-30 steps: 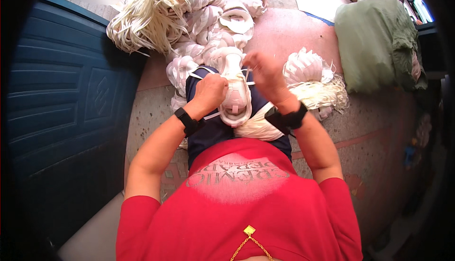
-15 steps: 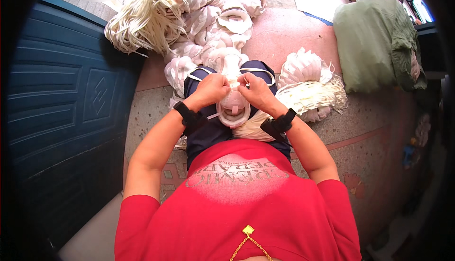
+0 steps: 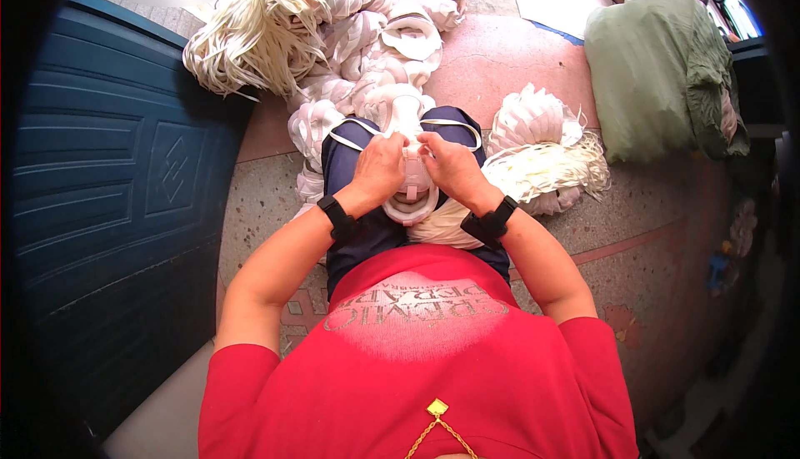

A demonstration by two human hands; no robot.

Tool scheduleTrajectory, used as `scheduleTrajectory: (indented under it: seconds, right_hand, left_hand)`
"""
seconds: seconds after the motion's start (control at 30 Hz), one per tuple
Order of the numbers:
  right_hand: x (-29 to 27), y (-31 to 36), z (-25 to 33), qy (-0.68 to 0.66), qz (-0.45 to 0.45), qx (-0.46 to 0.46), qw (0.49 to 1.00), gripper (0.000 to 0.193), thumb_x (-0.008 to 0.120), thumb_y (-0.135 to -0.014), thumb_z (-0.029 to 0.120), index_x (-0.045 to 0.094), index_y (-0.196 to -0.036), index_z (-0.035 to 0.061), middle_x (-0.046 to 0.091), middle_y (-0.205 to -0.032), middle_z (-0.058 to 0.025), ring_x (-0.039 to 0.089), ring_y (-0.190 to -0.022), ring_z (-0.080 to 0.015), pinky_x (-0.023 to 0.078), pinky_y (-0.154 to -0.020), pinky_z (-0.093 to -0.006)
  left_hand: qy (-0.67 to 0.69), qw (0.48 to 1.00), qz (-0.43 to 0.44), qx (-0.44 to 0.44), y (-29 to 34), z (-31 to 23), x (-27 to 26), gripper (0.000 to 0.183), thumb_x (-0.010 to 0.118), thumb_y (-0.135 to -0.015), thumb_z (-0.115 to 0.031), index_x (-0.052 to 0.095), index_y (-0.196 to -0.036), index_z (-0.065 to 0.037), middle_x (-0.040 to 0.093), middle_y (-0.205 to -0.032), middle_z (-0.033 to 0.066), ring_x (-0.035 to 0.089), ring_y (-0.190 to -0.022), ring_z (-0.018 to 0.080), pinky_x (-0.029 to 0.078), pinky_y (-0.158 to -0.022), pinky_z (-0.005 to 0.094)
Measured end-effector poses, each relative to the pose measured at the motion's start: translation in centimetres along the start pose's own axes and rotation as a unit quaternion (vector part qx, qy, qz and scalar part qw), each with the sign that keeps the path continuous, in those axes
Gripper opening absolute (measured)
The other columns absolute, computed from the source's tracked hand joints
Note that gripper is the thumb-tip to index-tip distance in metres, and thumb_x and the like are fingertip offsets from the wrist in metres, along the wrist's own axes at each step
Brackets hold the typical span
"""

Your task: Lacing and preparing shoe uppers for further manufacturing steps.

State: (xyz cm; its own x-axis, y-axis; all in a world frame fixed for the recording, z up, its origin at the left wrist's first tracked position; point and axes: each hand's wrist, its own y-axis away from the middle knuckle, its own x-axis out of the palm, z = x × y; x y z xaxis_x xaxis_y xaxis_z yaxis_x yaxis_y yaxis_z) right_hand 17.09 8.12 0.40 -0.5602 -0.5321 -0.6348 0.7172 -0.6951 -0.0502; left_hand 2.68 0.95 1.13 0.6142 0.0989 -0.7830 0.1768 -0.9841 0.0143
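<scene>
On my lap lies a pale pink and white shoe upper [image 3: 414, 177] with a rounded padded collar [image 3: 410, 211] facing me. Thin white laces [image 3: 350, 139] loop out from it over both knees. My left hand [image 3: 382, 165] is closed at the upper's left side, fingertips pinched where a lace runs in. Opposite it, my right hand [image 3: 452, 167] has its fingers bent and pinched close above the upper; what they hold is hidden. The two hands are a small gap apart.
A heap of similar uppers [image 3: 362, 38] lies beyond my knees, with a bundle of cream laces [image 3: 258, 34] on it. More uppers [image 3: 533, 117] and laces [image 3: 554, 167] sit right of my leg. A green sack [image 3: 646, 80] stands far right; a blue panelled door [image 3: 100, 159] is at left.
My left hand has moved slightly right and its wrist has come in closer. My right hand has turned a little; a small dark thing seen at its fingers earlier no longer shows.
</scene>
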Motion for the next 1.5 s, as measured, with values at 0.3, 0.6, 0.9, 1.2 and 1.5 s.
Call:
scheduleTrajectory:
  seconds: [0.3, 0.6, 0.9, 1.2, 1.5]
  right_hand:
    - [-0.3, -0.2, 0.1, 0.019, 0.021, -0.037, 0.999, 0.022, 0.048, -0.079, 0.009, 0.049, -0.100, 0.0043, 0.058, -0.081, -0.0206, 0.057, -0.073, -0.0361, 0.045, -0.061, -0.0432]
    - [-1.5, -2.4, -2.4, -0.060, 0.091, -0.066, 0.992, 0.019, 0.047, -0.078, 0.007, 0.049, -0.096, 0.0024, 0.056, -0.078, -0.0199, 0.057, -0.074, -0.0319, 0.044, -0.065, -0.0366]
    - [-4.8, -2.8, -1.2, -0.169, -0.001, 0.208, 0.963, 0.018, 0.048, -0.081, 0.016, 0.052, -0.087, -0.0006, 0.054, -0.079, -0.0193, 0.055, -0.073, -0.0256, 0.044, -0.061, -0.0326]
    - [-1.2, -0.2, -0.1, -0.061, 0.068, 0.054, 0.994, 0.016, 0.050, -0.079, 0.013, 0.059, -0.082, -0.0001, 0.056, -0.079, -0.0199, 0.055, -0.080, -0.0349, 0.043, -0.072, -0.0391]
    - [-0.9, -0.5, 0.6, 0.046, 0.023, 0.040, 0.998, 0.016, 0.054, -0.076, 0.016, 0.062, -0.076, 0.0020, 0.057, -0.080, -0.0173, 0.055, -0.077, -0.0338, 0.043, -0.070, -0.0412]
  left_hand:
    - [0.129, 0.987, 0.009, -0.099, -0.4, 0.3, 0.2, 0.025, 0.054, -0.070, -0.004, 0.051, -0.094, 0.001, 0.060, -0.075, 0.0150, 0.059, -0.073, 0.0263, 0.046, -0.066, 0.0336]
    - [0.023, 0.999, -0.015, 0.036, -1.2, -0.1, -1.2, 0.029, 0.057, -0.071, -0.009, 0.055, -0.099, -0.004, 0.061, -0.079, 0.0136, 0.057, -0.075, 0.0279, 0.045, -0.065, 0.0357]
    - [0.300, 0.945, 0.101, -0.077, -6.6, -3.9, -2.8, 0.024, 0.057, -0.079, -0.022, 0.060, -0.069, -0.001, 0.055, -0.061, -0.0004, 0.046, -0.055, 0.0078, 0.038, -0.054, 0.0233]
    - [0.416, 0.904, 0.066, -0.067, -8.6, -5.4, -5.5, 0.023, 0.059, -0.080, -0.026, 0.061, -0.078, -0.003, 0.060, -0.071, 0.0013, 0.049, -0.064, 0.0050, 0.036, -0.055, 0.0192]
    - [0.446, 0.888, 0.015, -0.111, -8.2, -3.0, -7.3, 0.019, 0.059, -0.080, -0.020, 0.061, -0.075, -0.001, 0.059, -0.068, 0.0020, 0.047, -0.060, 0.0057, 0.036, -0.055, 0.0205]
